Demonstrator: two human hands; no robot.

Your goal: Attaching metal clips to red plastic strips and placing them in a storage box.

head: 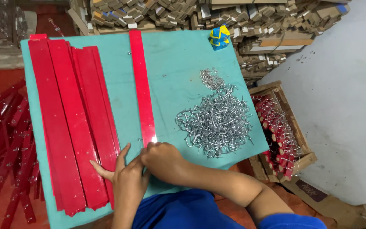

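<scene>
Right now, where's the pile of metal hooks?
In the head view, the pile of metal hooks lies on the right half of the teal board, right of the single red strip and just beyond the right hand.

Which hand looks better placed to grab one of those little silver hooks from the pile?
Probably the right hand. It rests at the near end of the single red strip, on the side where the pile of metal hooks lies. The left hand sits farther away, by the stack of red strips.
</scene>
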